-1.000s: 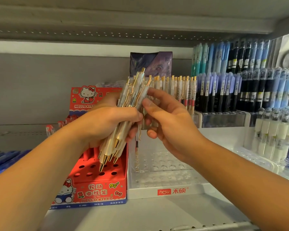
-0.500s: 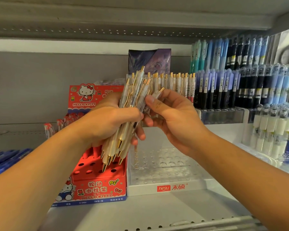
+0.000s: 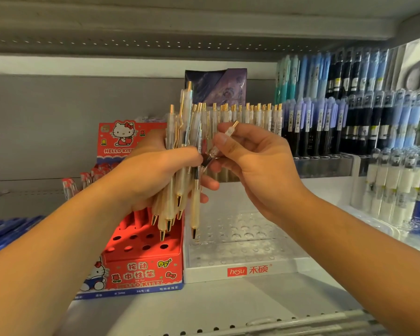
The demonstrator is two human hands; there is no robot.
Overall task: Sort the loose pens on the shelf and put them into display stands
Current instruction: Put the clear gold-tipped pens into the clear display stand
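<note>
Head view: since half a second ago the right hand (image 3: 262,166) has drawn a single pen (image 3: 229,130) clear of the bundle of pens (image 3: 188,110); before, its fingers were still in among the bundle's tops. One pen of the bundle now hangs lower than the rest, with its gold tip just above the clear stand (image 3: 240,241).

The left hand (image 3: 155,170) is wrapped tight around the bundle's middle, gold tops toward 12 o'clock and tips toward 6. The right hand pinches the single pen between thumb and fingers. That pen lies at 3 o'clock of the bundle, tilted, its gold cap toward 1 o'clock and its tip toward 7, close to the left thumb.

The clear stand sits at 6 o'clock below both hands, and the red stand (image 3: 143,270) touches it at 9 o'clock.
</note>
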